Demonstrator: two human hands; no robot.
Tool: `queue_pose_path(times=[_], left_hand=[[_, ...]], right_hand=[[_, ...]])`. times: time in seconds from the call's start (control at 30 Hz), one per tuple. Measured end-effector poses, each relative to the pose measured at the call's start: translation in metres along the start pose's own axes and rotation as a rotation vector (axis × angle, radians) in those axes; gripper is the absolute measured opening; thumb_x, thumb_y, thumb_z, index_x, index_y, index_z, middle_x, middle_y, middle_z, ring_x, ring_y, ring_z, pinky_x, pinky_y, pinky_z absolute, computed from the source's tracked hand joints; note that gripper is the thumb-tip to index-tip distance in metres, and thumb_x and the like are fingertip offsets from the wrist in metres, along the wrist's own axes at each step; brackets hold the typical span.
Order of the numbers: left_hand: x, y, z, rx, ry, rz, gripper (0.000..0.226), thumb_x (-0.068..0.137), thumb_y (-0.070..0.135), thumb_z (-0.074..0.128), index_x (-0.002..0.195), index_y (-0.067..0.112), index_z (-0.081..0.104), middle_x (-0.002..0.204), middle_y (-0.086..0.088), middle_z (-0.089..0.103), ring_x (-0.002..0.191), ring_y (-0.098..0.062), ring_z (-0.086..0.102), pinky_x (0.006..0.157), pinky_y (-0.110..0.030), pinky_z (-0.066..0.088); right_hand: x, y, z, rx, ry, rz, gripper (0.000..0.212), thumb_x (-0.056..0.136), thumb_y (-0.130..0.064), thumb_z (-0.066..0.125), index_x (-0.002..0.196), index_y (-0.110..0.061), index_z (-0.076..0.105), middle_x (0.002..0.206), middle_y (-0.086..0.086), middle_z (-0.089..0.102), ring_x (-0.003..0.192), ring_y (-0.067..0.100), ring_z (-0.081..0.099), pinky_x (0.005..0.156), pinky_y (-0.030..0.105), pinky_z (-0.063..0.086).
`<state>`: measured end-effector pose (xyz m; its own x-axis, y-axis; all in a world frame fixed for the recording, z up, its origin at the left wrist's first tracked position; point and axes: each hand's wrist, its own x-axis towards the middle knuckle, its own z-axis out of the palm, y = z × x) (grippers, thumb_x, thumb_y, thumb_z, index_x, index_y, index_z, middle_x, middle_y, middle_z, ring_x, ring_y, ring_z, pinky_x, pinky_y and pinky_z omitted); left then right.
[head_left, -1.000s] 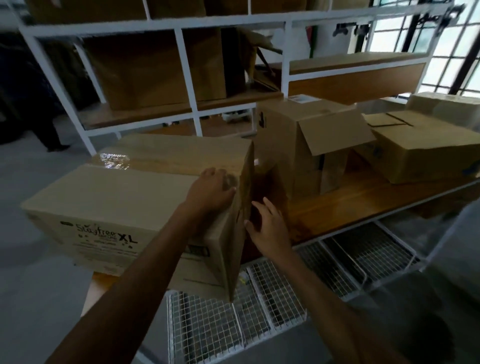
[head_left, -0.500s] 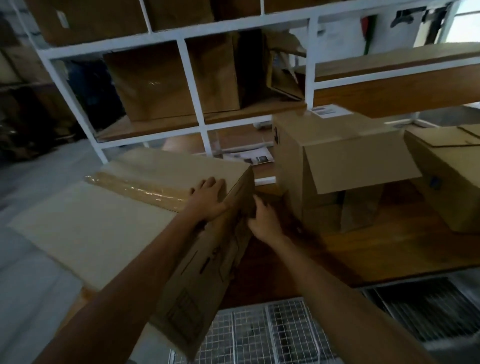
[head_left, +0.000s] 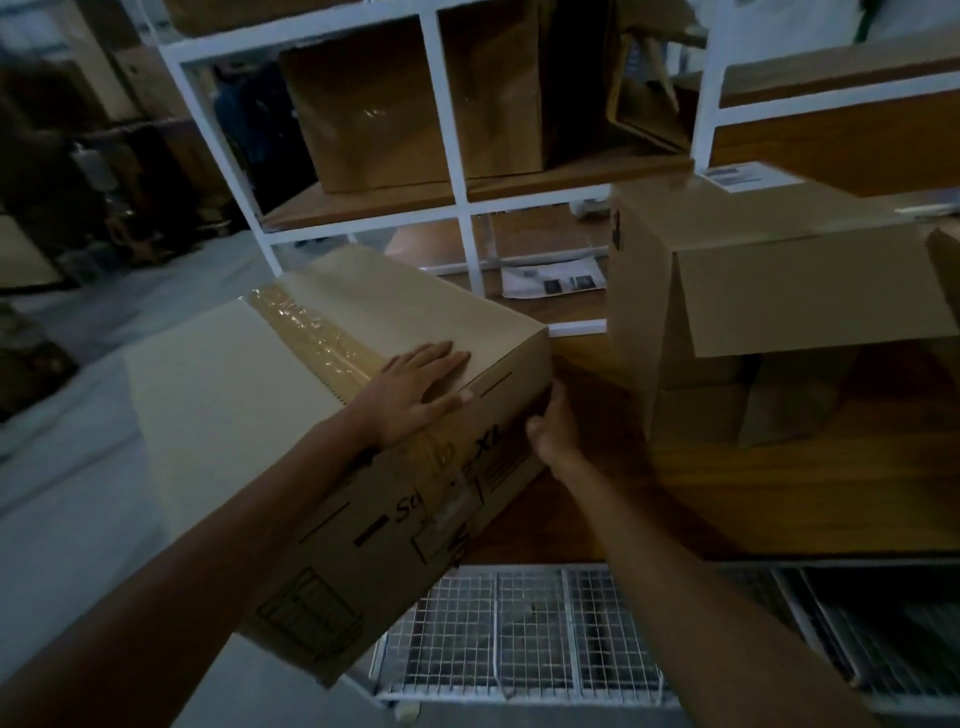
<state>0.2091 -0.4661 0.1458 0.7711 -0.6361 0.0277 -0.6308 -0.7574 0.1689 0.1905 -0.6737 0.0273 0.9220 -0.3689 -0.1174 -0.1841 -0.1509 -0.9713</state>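
Cardboard fills the scene: a large taped cardboard box (head_left: 322, 374), tilted with its printed side toward the camera, is braced between two bare hands at its right end. The rest of its bulk stretches away left of both wrists, out past the edge of the wooden board (head_left: 779, 499) that spreads to the right of the right hand. Beyond the fingertips of both hands rises a white shelf rack (head_left: 452, 130) carrying a brown carton (head_left: 374, 114). Well right of the right hand stands a second box (head_left: 779, 291) with one flap hanging open. Below both forearms lie wire baskets (head_left: 519, 634), partly covered by the held box's low corner. The left arm reaches forward across the printed side, and the left hand (head_left: 410, 395) lies palm down on the top panel near its right edge, fingers straight and slightly spread, pressing rather than clasping. The right arm comes in from lower right, and the right hand (head_left: 553, 431) is set against the end face at the box's corner, fingers pointing up along it and thumb toward the printed side; in the dim light it appears to press, not clasp. Glossy tape (head_left: 311, 332) runs across the top, left of the left hand. A paper sheet (head_left: 553, 278) lies on the shelf beyond the right hand.
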Motion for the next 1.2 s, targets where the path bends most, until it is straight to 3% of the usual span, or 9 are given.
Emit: queue_pose_path(times=[0.17, 0.27, 0.4, 0.53, 0.7, 0.83, 0.97, 1.07, 1.2], left_hand=[[-0.009, -0.007, 0.01, -0.008, -0.003, -0.04, 0.068, 0.097, 0.065, 0.019, 0.156, 0.031, 0.012, 0.165, -0.004, 0.006, 0.152, -0.021, 0.003, 0.121, -0.045, 0.006], [-0.02, -0.003, 0.007, 0.059, -0.036, -0.02, 0.079, 0.092, 0.072, 0.019, 0.156, 0.025, 0.018, 0.163, -0.01, 0.017, 0.15, -0.027, 0.015, 0.12, -0.05, 0.017], [-0.051, 0.014, 0.011, 0.183, 0.081, -0.061, 0.093, 0.081, 0.085, 0.017, 0.139, 0.016, 0.041, 0.141, -0.021, 0.046, 0.127, -0.038, 0.045, 0.101, -0.056, 0.042], [-0.098, 0.025, 0.019, 0.275, 0.137, -0.099, 0.087, 0.085, 0.081, 0.021, 0.138, 0.015, 0.04, 0.14, -0.029, 0.041, 0.124, -0.05, 0.042, 0.1, -0.062, 0.039], [-0.151, 0.008, 0.014, 0.163, 0.199, -0.057, 0.075, 0.089, 0.076, 0.021, 0.136, 0.023, 0.045, 0.145, -0.023, 0.038, 0.128, -0.047, 0.04, 0.102, -0.06, 0.037], [-0.171, -0.006, 0.015, 0.128, 0.26, -0.052, 0.069, 0.093, 0.07, 0.018, 0.129, 0.024, 0.054, 0.137, -0.018, 0.045, 0.124, -0.04, 0.044, 0.098, -0.054, 0.041], [-0.185, -0.014, 0.018, 0.133, 0.261, -0.022, 0.066, 0.094, 0.066, 0.018, 0.13, 0.024, 0.053, 0.134, -0.015, 0.046, 0.123, -0.036, 0.045, 0.099, -0.051, 0.041], [-0.187, -0.018, 0.018, 0.111, 0.225, -0.004, 0.063, 0.094, 0.066, 0.02, 0.134, 0.027, 0.048, 0.135, -0.013, 0.044, 0.125, -0.033, 0.043, 0.103, -0.051, 0.038], [-0.18, -0.021, 0.005, 0.083, 0.18, -0.015, 0.061, 0.097, 0.065, 0.024, 0.14, 0.028, 0.045, 0.146, -0.008, 0.041, 0.133, -0.033, 0.038, 0.105, -0.053, 0.034]], right_hand=[[-0.036, 0.015, 0.006, 0.038, 0.061, -0.022, 0.066, 0.084, 0.001, 0.052, 0.144, -0.017, 0.035, 0.138, 0.008, 0.049, 0.128, 0.028, 0.047, 0.102, 0.038, 0.041], [-0.068, 0.021, 0.008, 0.03, 0.091, -0.041, 0.06, 0.089, -0.004, 0.053, 0.145, -0.018, 0.037, 0.139, 0.007, 0.049, 0.127, 0.026, 0.047, 0.104, 0.041, 0.041], [-0.124, 0.028, 0.029, 0.021, 0.138, -0.083, 0.043, 0.091, -0.004, 0.053, 0.132, -0.013, 0.046, 0.127, 0.009, 0.055, 0.116, 0.026, 0.053, 0.096, 0.04, 0.044], [-0.181, 0.043, 0.073, 0.149, 0.275, -0.074, 0.028, 0.095, -0.013, 0.048, 0.121, -0.013, 0.056, 0.12, 0.008, 0.061, 0.111, 0.027, 0.056, 0.092, 0.041, 0.046], [-0.231, 0.049, 0.109, 0.527, 0.451, 0.163, 0.03, 0.102, -0.034, 0.043, 0.109, -0.011, 0.061, 0.113, 0.015, 0.063, 0.105, 0.032, 0.06, 0.094, 0.049, 0.048], [-0.25, 0.057, 0.127, 0.349, 0.486, 0.494, 0.033, 0.1, -0.035, 0.046, 0.111, -0.008, 0.06, 0.105, 0.013, 0.062, 0.093, 0.03, 0.062, 0.084, 0.044, 0.053], [-0.271, 0.071, 0.135, 0.712, 0.241, 0.586, 0.032, 0.1, -0.038, 0.048, 0.112, -0.011, 0.06, 0.098, 0.01, 0.059, 0.091, 0.027, 0.056, 0.079, 0.037, 0.05], [-0.269, 0.087, 0.137, 0.986, 0.165, 0.631, 0.034, 0.093, -0.037, 0.055, 0.102, -0.007, 0.068, 0.096, 0.016, 0.067, 0.093, 0.033, 0.063, 0.091, 0.046, 0.054], [-0.257, 0.104, 0.134, 1.109, 0.131, 0.734, 0.041, 0.09, -0.047, 0.057, 0.093, -0.007, 0.065, 0.09, 0.014, 0.06, 0.077, 0.026, 0.056, 0.071, 0.036, 0.049]])
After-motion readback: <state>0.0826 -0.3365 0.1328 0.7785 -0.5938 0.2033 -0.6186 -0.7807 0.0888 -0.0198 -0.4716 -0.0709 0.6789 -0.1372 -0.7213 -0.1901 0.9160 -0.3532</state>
